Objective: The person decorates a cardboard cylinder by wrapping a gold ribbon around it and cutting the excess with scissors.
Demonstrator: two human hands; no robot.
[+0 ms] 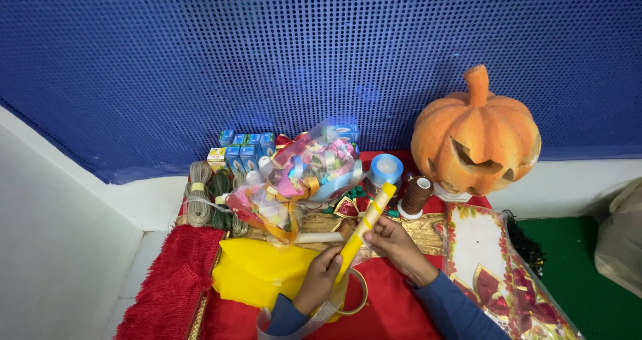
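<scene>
A blue perforated wall backs a low surface spread with red cloth [394, 306]. Above it both hands hold a yellow ribbon-wrapped stick [366, 226] slanting upward: the left hand [319, 278] is closed around its lower end, and the right hand [394, 241] pinches it mid-length. It looks light and stiff, with a slick wrap best gripped at the bare lower end. Behind it sit a clear bag of coloured ribbons [304, 173], a blue tape roll [386, 169], a brown thread spool [416, 196] and a carved orange pumpkin [476, 136].
</scene>
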